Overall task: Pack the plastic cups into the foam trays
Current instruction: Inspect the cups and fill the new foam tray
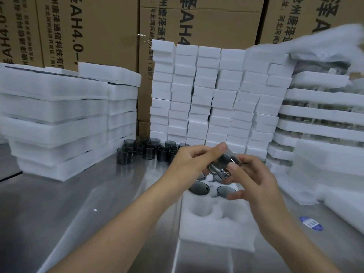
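Pinching the cup [226, 161] over the tray [216, 231], left hand [189, 160] and right hand [256, 176] curl fingers [216, 149] round it. Likely light, stiff, slick; grip the wall.

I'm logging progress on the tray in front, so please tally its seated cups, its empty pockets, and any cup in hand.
Seated cups in the foam tray: 2 plainly showing; the hands may hide more.
Empty pockets: 2
Held cup: 1, gripped by the left hand and right hand.
Total: 5 counted.

Two hands [188, 162] [256, 180], one held cup [226, 161], one tray [216, 235].
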{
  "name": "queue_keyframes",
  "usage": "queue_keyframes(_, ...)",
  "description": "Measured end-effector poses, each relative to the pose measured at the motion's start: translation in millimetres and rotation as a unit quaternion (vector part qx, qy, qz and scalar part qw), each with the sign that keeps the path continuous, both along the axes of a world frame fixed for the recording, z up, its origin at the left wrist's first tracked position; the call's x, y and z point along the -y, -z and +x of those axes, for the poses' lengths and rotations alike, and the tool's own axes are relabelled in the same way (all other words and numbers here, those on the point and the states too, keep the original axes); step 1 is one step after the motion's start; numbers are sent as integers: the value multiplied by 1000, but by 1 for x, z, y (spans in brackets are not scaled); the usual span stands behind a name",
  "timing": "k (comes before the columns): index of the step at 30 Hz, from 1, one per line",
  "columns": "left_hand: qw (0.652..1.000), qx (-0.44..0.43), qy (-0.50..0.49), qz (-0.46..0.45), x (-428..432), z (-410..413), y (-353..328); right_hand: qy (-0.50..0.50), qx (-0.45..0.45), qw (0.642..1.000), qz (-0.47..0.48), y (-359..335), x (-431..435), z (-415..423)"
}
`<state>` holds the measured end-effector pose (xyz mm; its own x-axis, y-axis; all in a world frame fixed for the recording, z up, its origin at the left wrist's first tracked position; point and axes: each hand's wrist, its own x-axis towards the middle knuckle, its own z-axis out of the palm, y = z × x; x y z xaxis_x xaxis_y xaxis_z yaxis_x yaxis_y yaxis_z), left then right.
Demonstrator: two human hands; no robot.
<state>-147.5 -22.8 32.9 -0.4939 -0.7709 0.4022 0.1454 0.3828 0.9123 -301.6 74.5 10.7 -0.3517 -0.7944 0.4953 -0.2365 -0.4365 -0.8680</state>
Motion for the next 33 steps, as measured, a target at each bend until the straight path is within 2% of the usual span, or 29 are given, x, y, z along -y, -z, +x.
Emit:
queue_keyframes(2,1000,4,19,2,1,0,-1,-2,51,999,5,-4,1,1)
queue_keyframes(5,997,17,71,6,4,2,-3,-25,155,984,88,-11,3,-3)
queue_keyframes(7,994,53,97,-13,6,4,-2,-43,185,972,135,-13,3,-6)
queue_keyframes(9,989,83,125,-14,8,6,0,-52,195,967,154,-13,3,-8)
queue_keyframes(12,980,62,186,34,10,9,0,-84,219,957,170,-15,2,-10)
queue_keyframes(14,982,67,175,17,12,12,0,-115,218,950,190,-15,-1,-9)
queue_keyframes(19,961,130,241,-46,5,11,0,-148,138,956,213,-6,-2,1)
queue_keyframes(22,969,135,197,-67,2,6,4,-124,95,961,228,-1,1,4)
queue_keyframes(26,987,114,112,-34,-1,-1,8,-133,96,962,218,-3,0,3)
queue_keyframes(31,995,75,55,41,3,-4,10,-175,168,947,211,-9,0,-4)
queue_keyframes(33,993,77,58,70,2,-3,10,-193,164,944,211,-9,0,-5)
